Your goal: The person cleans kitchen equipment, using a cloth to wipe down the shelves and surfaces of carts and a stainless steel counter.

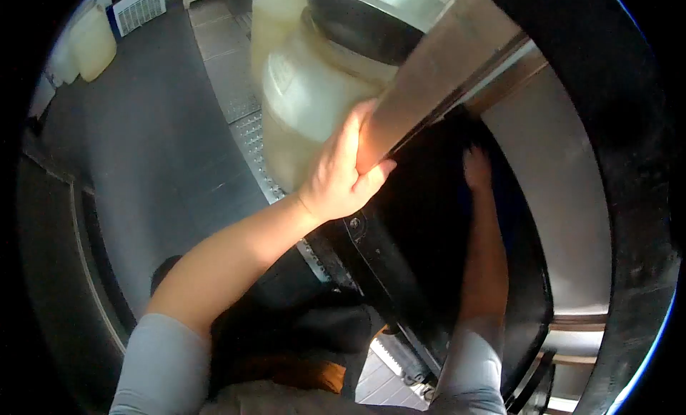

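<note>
My left hand (pixel 344 160) is closed around the near end of a flat metal panel (pixel 446 61), with the thumb below and the fingers over its edge. The panel slants up to the right. My right hand (pixel 477 169) reaches into a dark, shadowed area to the right of it. Its fingertips fade into the shadow, so whether they hold or touch anything is hidden. Just beyond my left hand stands a large translucent plastic container (pixel 307 104) with a yellowish tint, partly covered by the panel.
A grey floor (pixel 164 129) runs along the left, bordered by a studded metal strip (pixel 251 140). More yellowish containers (pixel 93 42) and a white slatted unit (pixel 139 11) stand at the far left. A curved pale surface (pixel 554 179) rises on the right.
</note>
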`<state>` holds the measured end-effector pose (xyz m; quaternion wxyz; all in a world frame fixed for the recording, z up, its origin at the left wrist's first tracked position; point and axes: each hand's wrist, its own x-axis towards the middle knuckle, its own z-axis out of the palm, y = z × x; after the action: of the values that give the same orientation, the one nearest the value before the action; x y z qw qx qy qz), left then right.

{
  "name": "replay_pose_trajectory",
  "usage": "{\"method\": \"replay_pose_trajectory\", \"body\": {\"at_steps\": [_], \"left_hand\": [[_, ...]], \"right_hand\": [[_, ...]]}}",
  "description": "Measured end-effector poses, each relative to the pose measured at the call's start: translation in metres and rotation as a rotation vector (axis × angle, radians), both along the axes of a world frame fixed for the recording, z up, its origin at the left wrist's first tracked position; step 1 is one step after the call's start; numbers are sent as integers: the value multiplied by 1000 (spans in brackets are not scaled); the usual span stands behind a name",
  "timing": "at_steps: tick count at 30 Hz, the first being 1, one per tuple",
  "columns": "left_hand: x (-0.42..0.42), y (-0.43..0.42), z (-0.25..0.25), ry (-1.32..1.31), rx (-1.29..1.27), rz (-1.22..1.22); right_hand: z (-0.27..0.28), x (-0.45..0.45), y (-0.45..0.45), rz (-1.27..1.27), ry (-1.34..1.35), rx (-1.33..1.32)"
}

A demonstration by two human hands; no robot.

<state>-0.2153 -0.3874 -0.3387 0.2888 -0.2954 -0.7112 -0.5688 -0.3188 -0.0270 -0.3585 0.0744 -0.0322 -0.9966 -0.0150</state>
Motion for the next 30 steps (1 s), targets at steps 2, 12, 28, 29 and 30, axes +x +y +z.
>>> {"method": "replay_pose_trajectory", "body": {"at_steps": [2, 12, 28, 29, 30], "left_hand": [[-6, 2, 4, 49, -12, 56], [-8, 4, -1, -255, -39, 109], [27, -24, -32, -102, -83, 244], [26, -28, -34, -88, -89, 260], [28, -33, -35, -74, -93, 270]], "right_hand": [[3, -13, -31, 31, 13, -171], [3, 107, -94, 384, 139, -333], [-11, 521, 149, -798, 280, -226], [-2, 488, 111, -810, 242, -312], [-4, 462, 73, -599, 309, -255]]}}
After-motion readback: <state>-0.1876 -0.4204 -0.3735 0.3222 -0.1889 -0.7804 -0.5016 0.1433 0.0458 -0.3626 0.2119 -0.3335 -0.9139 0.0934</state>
